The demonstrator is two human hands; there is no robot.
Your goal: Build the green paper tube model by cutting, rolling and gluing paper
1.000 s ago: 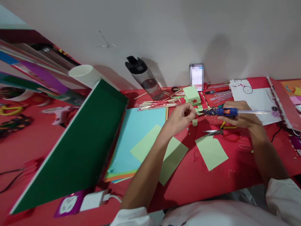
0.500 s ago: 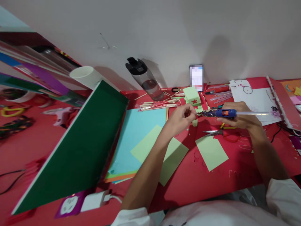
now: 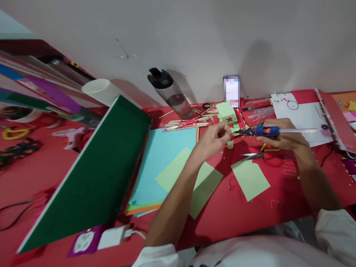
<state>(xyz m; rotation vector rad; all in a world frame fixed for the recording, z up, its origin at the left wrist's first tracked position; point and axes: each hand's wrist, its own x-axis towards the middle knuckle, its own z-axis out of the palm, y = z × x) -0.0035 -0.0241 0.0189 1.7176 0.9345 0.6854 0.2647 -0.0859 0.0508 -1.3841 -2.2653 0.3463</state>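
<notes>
A person seated at a red bench [image 3: 222, 222], seen from above through their own head camera, works with both bare hands in front of a pale grey wall [image 3: 194, 40]. The right hand [image 3: 286, 135] is wrapped around a dark blue glue gun [image 3: 267, 131], its nozzle pointing left and a long clear glue stick [image 3: 299, 130] jutting from its back end. The left hand [image 3: 211, 141] is raised at the nozzle, its fingers curled and the thumb and forefinger brought narrow; whether they pinch something small cannot be made out. The glue gun's tip is right beside those fingers, too close to tell if they touch. Just beyond the left hand sits a pale green paper box [image 3: 226, 110] with a red star [image 3: 229, 119] on its side, and behind it a phone [image 3: 231, 92] leans upright. Nearer the person, below the glue gun, scissors [image 3: 258, 156] with red and yellow handles lie open, blades at the edge of a pale green sheet [image 3: 250, 181]. To the left, more pale green paper [image 3: 205, 187] overlaps a stack topped by a light blue sheet [image 3: 150, 159]. Beyond that stack are thin wooden sticks [image 3: 186, 124] and a clear bottle [image 3: 176, 98] with a black lid. A dark green board [image 3: 91, 170] slants at far left.
</notes>
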